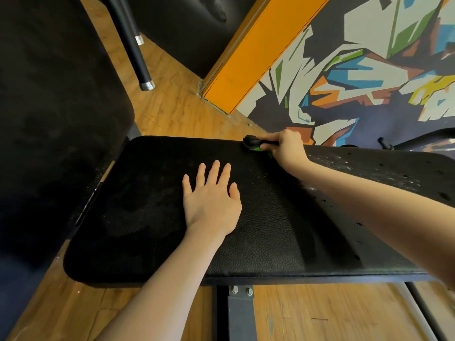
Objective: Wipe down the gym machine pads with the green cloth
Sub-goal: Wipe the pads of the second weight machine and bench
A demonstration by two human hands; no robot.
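Head view, item one: black seat pad (pixel 246 217), horizontal, with the left hand (pixel 211 200) laid flat on its middle, fingers (pixel 215 172) straight and spread, holding nothing; the right hand (pixel 286 146) at the far edge, fingers curled round the green cloth (pixel 256 145), which shows as a dark bundle with green at its underside and is pressed to the pad's far rim. Item two: perforated panel (pixel 394 173) adjoining on the right, carrying pale dusty streaks. Progress, as judged: wiping under way at the far edge, remaining pads apparently outstanding.
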